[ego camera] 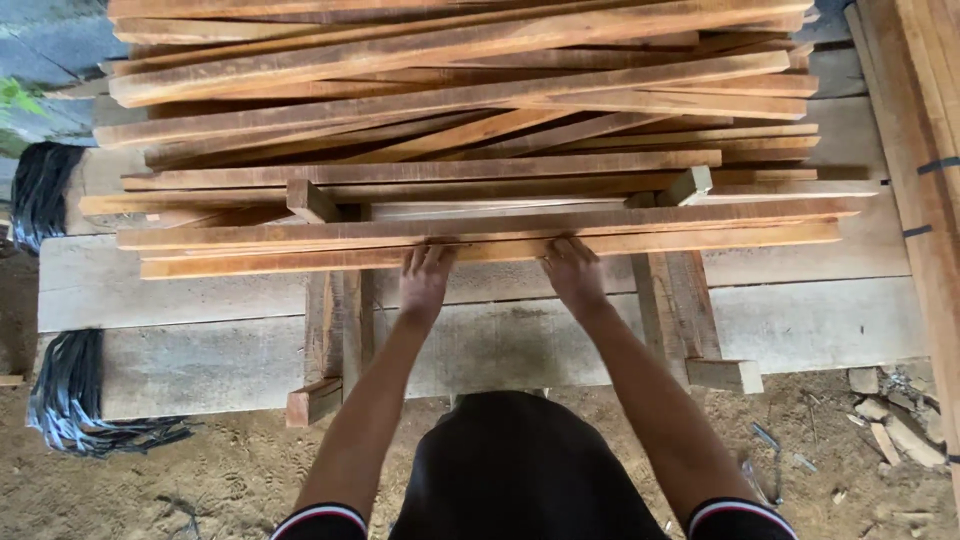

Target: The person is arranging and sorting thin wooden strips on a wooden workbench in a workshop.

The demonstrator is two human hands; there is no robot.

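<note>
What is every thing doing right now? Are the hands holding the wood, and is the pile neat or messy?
left hand: palm down, flat on the nearest plank, fingers spread.
right hand: palm down on the same plank.
nearest plank: lying flat at the pile's front edge.
plank pile: stacked loosely, boards crossing at angles.
wooden supports: lying under the pile, ends sticking out.
black straps: loose, bunched on the ground.

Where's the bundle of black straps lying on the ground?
The black straps lie at the lower left of the head view, on the dirt beside the left end of the grey planks.
</note>
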